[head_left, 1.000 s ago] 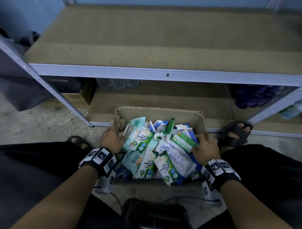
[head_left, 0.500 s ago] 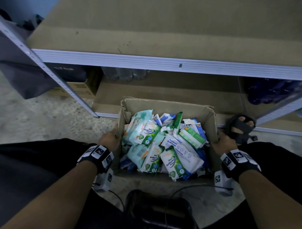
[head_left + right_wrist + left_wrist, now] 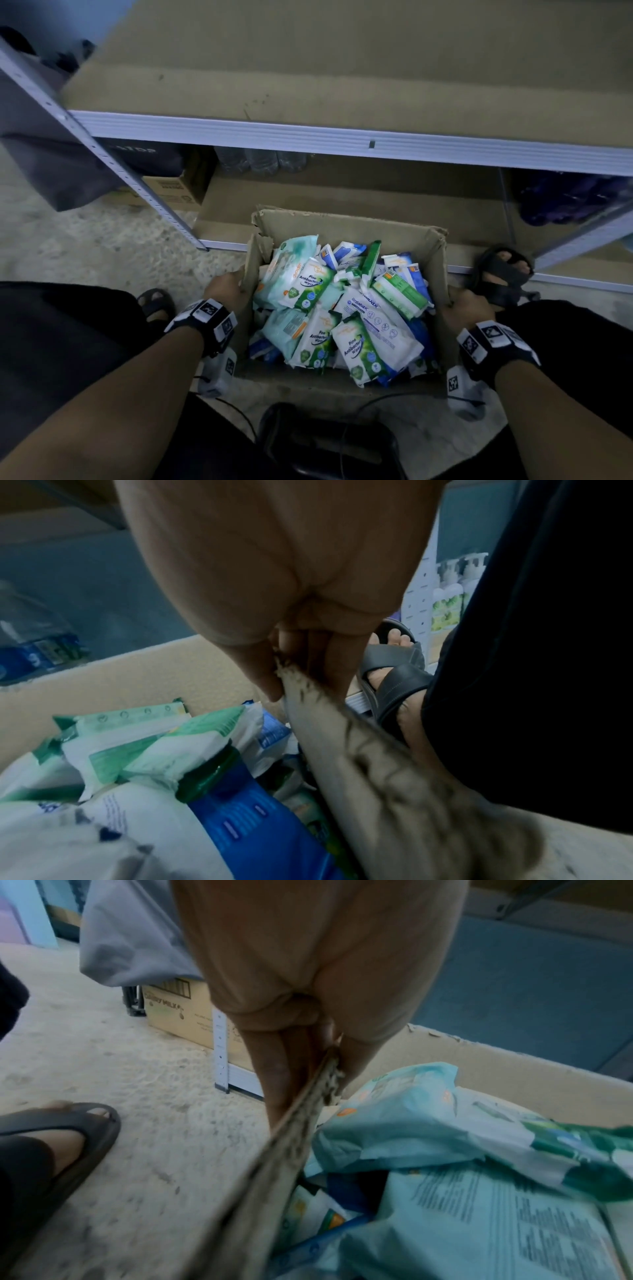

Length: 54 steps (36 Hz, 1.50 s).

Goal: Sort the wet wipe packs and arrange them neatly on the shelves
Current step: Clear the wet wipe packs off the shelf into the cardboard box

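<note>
Gripping: left hand (image 3: 228,289) clamps the left wall of the cardboard box (image 3: 346,228), thumb inside and fingers outside; right hand (image 3: 467,310) pinches the right wall likewise.
Packs: wet wipe packs (image 3: 342,308) lie jumbled in the box, green, pale teal and blue kinds mixed.
Shelves: upper shelf (image 3: 342,85) at 12 o'clock from the box carries no wipes.
Done: nothing sorted or shelved, as far as visible.
Left: likely every pack, by kind, in neat rows.
</note>
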Tool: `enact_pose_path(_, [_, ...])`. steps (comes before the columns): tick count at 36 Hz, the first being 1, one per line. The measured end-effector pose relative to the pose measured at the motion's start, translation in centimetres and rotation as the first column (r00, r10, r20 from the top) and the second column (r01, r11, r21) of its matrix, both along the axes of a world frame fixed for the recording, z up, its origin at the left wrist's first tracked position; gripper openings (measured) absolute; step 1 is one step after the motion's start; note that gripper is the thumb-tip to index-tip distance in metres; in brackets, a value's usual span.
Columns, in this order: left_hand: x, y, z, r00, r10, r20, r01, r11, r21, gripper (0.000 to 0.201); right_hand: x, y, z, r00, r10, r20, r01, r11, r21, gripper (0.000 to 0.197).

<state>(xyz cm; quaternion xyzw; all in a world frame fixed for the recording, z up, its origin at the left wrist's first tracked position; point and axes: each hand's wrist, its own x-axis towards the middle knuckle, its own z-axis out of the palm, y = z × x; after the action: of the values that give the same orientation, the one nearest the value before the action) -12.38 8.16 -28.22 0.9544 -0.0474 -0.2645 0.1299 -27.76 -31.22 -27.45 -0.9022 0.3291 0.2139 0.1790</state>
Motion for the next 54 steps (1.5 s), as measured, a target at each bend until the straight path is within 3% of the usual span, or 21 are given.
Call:
enact_pose_path(9, [-3.1, 3.3, 0.8, 0.999, 0.048, -0.021, -0.049, 0.996, -0.077, 0.043, 0.4, 2.1, 2.2, 0.997, 0.069, 0.019, -0.069, 0.998, -0.011, 0.029])
enact_pose_path(15, [-4.9, 6.4, 1.4, 0.996, 0.085, -0.036, -0.088, 0.993, -0.084, 0.037, 1.5, 5.4, 3.6, 0.979, 0.203, -0.004, -0.203, 0.979, -0.025, 0.029])
enact_pose_path(20, [-6.2, 10.1, 1.4, 0.981, 0.184, -0.069, -0.188, 0.980, -0.066, 0.032, 2.8, 8.1, 3.9, 0.971, 0.241, 0.006, -0.241, 0.971, 0.008, 0.032])
enact_pose_path(26, [-8.9, 12.9, 3.0, 0.970, 0.232, -0.070, -0.235, 0.971, -0.048, 0.005, 4.9, 11.0, 2.6, 0.931, 0.362, 0.036, -0.363, 0.932, 0.008, 0.013])
enact_pose_path(32, [-10.1, 16.0, 0.8, 0.953, 0.294, -0.075, -0.301, 0.946, -0.120, 0.042, 6.1, 12.1, 0.4, 0.925, 0.380, 0.015, -0.379, 0.925, -0.023, 0.012])
enact_pose_path(36, [-9.8, 16.1, 0.3, 0.958, 0.273, -0.087, -0.282, 0.953, -0.108, 0.048, 6.6, 11.3, -1.4, 0.920, 0.392, -0.023, -0.393, 0.919, -0.028, 0.014])
enact_pose_path(40, [-9.8, 16.1, 0.0, 0.952, 0.287, -0.105, -0.293, 0.955, -0.046, 0.063, 6.9, 10.9, -2.9, 0.926, 0.377, 0.011, -0.377, 0.926, 0.011, 0.047])
enact_pose_path(42, [-9.9, 15.9, 0.0, 0.950, 0.280, -0.140, -0.286, 0.958, -0.025, 0.071, 6.5, 10.8, -2.8, 0.925, 0.379, -0.017, -0.379, 0.925, -0.032, 0.041])
enact_pose_path(47, [-10.1, 15.8, 0.4, 0.950, 0.274, -0.147, -0.281, 0.959, -0.030, 0.075, 5.7, 11.4, -1.9, 0.916, 0.399, -0.032, -0.400, 0.913, -0.079, 0.062])
enact_pose_path(51, [-10.6, 16.1, 0.6, 0.956, 0.254, -0.143, -0.266, 0.962, -0.068, 0.077, 5.2, 11.2, -1.8, 0.892, 0.453, 0.010, -0.450, 0.888, -0.093, 0.065])
enact_pose_path(54, [-10.8, 16.6, 0.5, 0.961, 0.227, -0.160, -0.244, 0.965, -0.096, 0.084, 5.1, 10.2, -2.8, 0.904, 0.426, 0.039, -0.426, 0.905, -0.009, 0.064])
